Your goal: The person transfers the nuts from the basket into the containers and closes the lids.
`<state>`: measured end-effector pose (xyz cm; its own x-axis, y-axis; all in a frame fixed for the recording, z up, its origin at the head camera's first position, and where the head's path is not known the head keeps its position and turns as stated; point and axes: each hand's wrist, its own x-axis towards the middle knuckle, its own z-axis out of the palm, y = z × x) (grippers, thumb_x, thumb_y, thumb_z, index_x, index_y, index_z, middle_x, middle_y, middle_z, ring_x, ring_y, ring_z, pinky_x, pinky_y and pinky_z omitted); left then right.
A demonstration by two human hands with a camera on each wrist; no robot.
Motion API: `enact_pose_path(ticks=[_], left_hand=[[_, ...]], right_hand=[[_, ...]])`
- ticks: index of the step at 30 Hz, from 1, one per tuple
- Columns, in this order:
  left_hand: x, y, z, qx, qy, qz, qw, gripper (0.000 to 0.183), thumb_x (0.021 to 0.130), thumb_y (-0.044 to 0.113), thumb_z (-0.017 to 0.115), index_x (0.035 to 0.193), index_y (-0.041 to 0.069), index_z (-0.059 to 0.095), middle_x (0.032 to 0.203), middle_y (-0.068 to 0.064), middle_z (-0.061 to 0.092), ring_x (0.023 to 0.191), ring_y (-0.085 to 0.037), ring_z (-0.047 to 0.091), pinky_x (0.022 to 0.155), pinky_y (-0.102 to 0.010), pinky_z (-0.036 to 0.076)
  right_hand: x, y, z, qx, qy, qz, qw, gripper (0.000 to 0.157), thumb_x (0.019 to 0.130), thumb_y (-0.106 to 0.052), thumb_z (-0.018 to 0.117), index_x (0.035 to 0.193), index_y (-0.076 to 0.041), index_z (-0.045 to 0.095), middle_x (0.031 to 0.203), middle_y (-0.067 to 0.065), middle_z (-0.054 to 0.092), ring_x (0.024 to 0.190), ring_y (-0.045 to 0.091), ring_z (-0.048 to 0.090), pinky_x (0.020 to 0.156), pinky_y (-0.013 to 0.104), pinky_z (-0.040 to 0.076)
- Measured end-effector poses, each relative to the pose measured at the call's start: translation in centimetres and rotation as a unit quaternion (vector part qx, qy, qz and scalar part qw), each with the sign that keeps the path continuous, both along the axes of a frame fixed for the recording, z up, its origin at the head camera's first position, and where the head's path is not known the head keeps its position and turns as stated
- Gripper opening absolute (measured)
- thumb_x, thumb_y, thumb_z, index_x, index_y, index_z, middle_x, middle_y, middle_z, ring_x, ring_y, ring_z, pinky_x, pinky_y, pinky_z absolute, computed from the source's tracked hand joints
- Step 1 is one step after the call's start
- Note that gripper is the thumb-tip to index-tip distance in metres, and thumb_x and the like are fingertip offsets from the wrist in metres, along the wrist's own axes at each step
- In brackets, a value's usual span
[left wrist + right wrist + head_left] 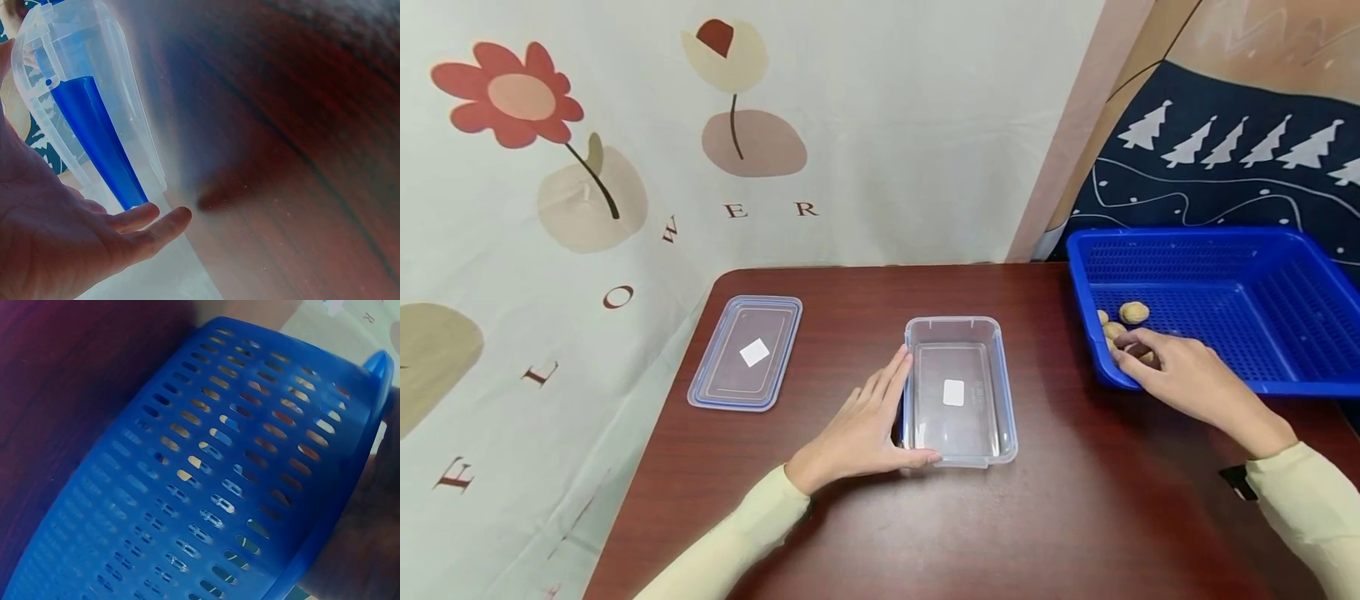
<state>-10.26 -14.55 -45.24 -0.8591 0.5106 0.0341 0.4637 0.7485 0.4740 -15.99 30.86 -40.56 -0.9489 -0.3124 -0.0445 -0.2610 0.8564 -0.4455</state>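
Observation:
A clear plastic food container with blue side clips stands lidless on the table, a white sticker on its floor. My left hand rests against it, straight fingers along the left wall and thumb at the near left corner. In the left wrist view, fingertips lie by the container's blue clip. At the right, my right hand reaches over the near rim of a blue basket. Its thumb and fingers curl round a walnut, partly hidden. Other walnuts lie beside the fingertips in the basket's left end.
A clear lid with a blue seal and white sticker lies flat on the left of the brown table. A printed flower cloth hangs behind the table, and a dark cloth with white trees behind the basket.

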Motion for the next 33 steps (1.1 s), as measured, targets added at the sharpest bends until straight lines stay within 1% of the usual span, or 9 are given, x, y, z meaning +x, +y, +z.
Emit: enact_pose_path(ticks=[4, 8, 11, 14, 19, 22, 27, 31, 33], left_hand=[[0.0, 0.2, -0.2, -0.008, 0.0, 0.001, 1.0, 0.14, 0.082, 0.081, 0.077, 0.176, 0.011, 0.001, 0.184, 0.0, -0.002, 0.161, -0.03, 0.027, 0.118, -0.062, 0.038], [0.0, 0.1, -0.3, -0.006, -0.003, 0.002, 1.0, 0.141, 0.082, 0.081, 0.077, 0.177, 0.011, 0.001, 0.184, 0.0, -0.002, 0.163, -0.029, 0.022, 0.119, -0.063, 0.037], [0.0, -0.2, -0.2, 0.0, -0.007, 0.007, 1.0, 0.141, 0.081, 0.08, 0.079, 0.177, 0.011, 0.002, 0.184, 0.0, -0.001, 0.164, -0.028, 0.018, 0.12, -0.064, 0.034], [0.0, -0.5, -0.2, 0.003, -0.006, 0.008, 0.9999, 0.141, 0.08, 0.079, 0.08, 0.177, 0.011, 0.002, 0.184, -0.001, -0.001, 0.165, -0.028, 0.015, 0.122, -0.063, 0.032], [0.0, -0.4, -0.3, 0.004, -0.007, 0.002, 1.0, 0.141, 0.081, 0.08, 0.08, 0.176, 0.008, 0.004, 0.184, -0.003, -0.003, 0.166, -0.025, 0.012, 0.122, -0.063, 0.032], [-0.1, -0.2, -0.4, 0.003, -0.013, 0.006, 0.9999, 0.141, 0.08, 0.08, 0.08, 0.176, 0.009, 0.005, 0.184, -0.004, -0.001, 0.166, -0.024, 0.011, 0.122, -0.063, 0.032], [-0.1, -0.1, -0.6, 0.004, -0.021, 0.012, 0.9997, 0.141, 0.08, 0.08, 0.08, 0.177, 0.011, 0.004, 0.184, -0.005, 0.002, 0.166, -0.023, 0.011, 0.123, -0.062, 0.03], [-0.2, 0.0, -0.6, 0.011, -0.03, 0.014, 0.9994, 0.141, 0.08, 0.079, 0.081, 0.177, 0.012, 0.003, 0.183, -0.004, 0.006, 0.166, -0.024, 0.013, 0.125, -0.06, 0.028], [-0.3, 0.0, -0.6, 0.014, -0.032, 0.013, 0.9993, 0.14, 0.08, 0.077, 0.081, 0.177, 0.011, 0.003, 0.183, -0.006, 0.007, 0.166, -0.025, 0.014, 0.125, -0.059, 0.027]], right_hand=[[-0.6, 0.4, 0.3, 0.007, -0.036, 0.017, 0.999, 0.052, 0.112, -0.036, 0.062, 0.141, 0.007, 0.064, 0.12, 0.023, 0.075, 0.113, 0.048, 0.068, 0.091, 0.067, 0.053], [-1.2, 0.4, 0.4, 0.0, -0.067, 0.025, 0.997, 0.044, 0.111, -0.029, 0.065, 0.136, 0.008, 0.067, 0.117, 0.022, 0.076, 0.113, 0.048, 0.068, 0.091, 0.066, 0.053], [-1.5, 0.1, 0.2, -0.012, -0.081, 0.021, 0.996, 0.041, 0.11, -0.026, 0.067, 0.134, 0.006, 0.068, 0.118, 0.021, 0.075, 0.114, 0.047, 0.068, 0.091, 0.065, 0.053], [-1.6, 0.0, 0.0, -0.021, -0.091, 0.011, 0.996, 0.041, 0.109, -0.027, 0.068, 0.135, 0.005, 0.068, 0.118, 0.02, 0.075, 0.113, 0.044, 0.067, 0.09, 0.063, 0.054], [-1.5, 0.2, 0.2, -0.019, -0.097, -0.007, 0.995, 0.042, 0.108, -0.029, 0.07, 0.134, 0.004, 0.069, 0.117, 0.016, 0.074, 0.111, 0.04, 0.065, 0.086, 0.054, 0.054], [-1.5, 0.3, 0.4, -0.023, -0.088, -0.019, 0.996, 0.044, 0.107, -0.031, 0.071, 0.132, 0.005, 0.071, 0.115, 0.015, 0.075, 0.109, 0.038, 0.066, 0.085, 0.048, 0.052], [-1.2, 0.4, 0.2, -0.046, -0.043, -0.053, 0.997, 0.048, 0.104, -0.036, 0.076, 0.13, 0.004, 0.072, 0.11, 0.013, 0.078, 0.105, 0.036, 0.069, 0.081, 0.04, 0.05], [-0.9, 0.4, 0.1, -0.07, -0.006, -0.081, 0.994, 0.049, 0.102, -0.038, 0.079, 0.129, 0.002, 0.072, 0.108, 0.012, 0.079, 0.099, 0.029, 0.071, 0.077, 0.025, 0.047], [-0.7, 0.3, 0.2, -0.081, 0.013, -0.093, 0.992, 0.048, 0.102, -0.038, 0.079, 0.129, 0.001, 0.073, 0.109, 0.014, 0.079, 0.094, 0.019, 0.07, 0.073, 0.017, 0.045]])
